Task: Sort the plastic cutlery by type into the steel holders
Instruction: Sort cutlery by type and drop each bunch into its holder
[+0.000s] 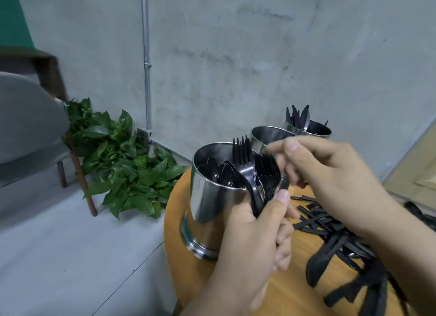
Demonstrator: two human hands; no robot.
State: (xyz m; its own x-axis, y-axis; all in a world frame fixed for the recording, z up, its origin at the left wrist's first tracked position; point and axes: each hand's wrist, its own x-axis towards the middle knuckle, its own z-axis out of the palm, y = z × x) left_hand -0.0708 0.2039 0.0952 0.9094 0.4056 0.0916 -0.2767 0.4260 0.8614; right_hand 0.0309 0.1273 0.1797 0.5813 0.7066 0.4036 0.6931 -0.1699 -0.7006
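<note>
Lighting is even and diffuse, moderately bright, with a cool cast on the grey wall. Its source lies outside my view. Shadows are soft. The nearest steel holder carries broad pale reflections on its side, without harsh glare. My right hand is slightly smeared at the fingertips. The loose black cutlery near the table's right edge is heavily blurred. The wall pipe bows, showing wide-angle distortion toward the frame edges.
</note>
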